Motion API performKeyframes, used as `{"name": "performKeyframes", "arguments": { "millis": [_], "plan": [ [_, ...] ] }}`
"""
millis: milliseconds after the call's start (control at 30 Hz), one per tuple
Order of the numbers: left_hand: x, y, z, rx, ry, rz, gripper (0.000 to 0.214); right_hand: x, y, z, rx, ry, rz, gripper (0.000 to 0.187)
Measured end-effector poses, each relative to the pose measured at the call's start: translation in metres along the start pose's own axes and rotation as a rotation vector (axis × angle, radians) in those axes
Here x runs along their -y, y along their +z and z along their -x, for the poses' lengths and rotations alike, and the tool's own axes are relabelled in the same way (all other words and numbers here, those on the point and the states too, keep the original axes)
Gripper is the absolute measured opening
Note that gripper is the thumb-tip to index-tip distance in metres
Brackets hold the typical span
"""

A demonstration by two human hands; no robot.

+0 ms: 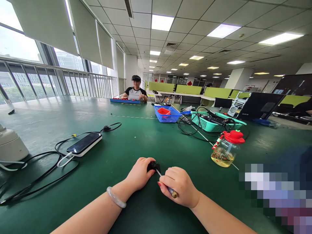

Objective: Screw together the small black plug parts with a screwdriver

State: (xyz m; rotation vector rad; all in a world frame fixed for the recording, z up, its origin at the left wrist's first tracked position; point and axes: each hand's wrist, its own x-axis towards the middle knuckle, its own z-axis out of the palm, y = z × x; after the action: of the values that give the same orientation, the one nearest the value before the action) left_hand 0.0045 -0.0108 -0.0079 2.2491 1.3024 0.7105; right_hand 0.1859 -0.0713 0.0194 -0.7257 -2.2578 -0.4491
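Observation:
In the head view my left hand (140,173) is closed around a small black part (153,166) low on the green table, steadying it from the left. What kind of part it is I cannot make out. My right hand (179,186) grips a screwdriver (173,193) by its handle, whose brownish end sticks out below the fist. The thin metal shaft slants up and left, and its tip meets the black part's right side. Fingers hide most of the handle and some of the part. A pale bangle circles my left wrist.
A power bank or phone-like device (85,143) with black cables lies left on the green table (117,143). To the right stands a red-lidded jar (225,152) of yellowish liquid. Blue (168,117) and teal baskets (207,125) sit farther back; a person (135,91) works at the far end.

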Motion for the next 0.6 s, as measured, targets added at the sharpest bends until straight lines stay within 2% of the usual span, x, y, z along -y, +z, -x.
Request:
{"name": "performKeyframes", "arguments": {
  "millis": [433, 600],
  "plan": [
    [-0.0029, -0.0017, -0.0002, 0.004, -0.004, -0.002, 0.036, -0.0001, 0.0008, 0.0013, -0.027, -0.008, -0.01, 0.027],
    [-0.0028, -0.0019, -0.0003, 0.015, -0.014, 0.005, 0.039, 0.0008, 0.0009, 0.0007, 0.005, 0.019, -0.018, 0.028]
  ]
}}
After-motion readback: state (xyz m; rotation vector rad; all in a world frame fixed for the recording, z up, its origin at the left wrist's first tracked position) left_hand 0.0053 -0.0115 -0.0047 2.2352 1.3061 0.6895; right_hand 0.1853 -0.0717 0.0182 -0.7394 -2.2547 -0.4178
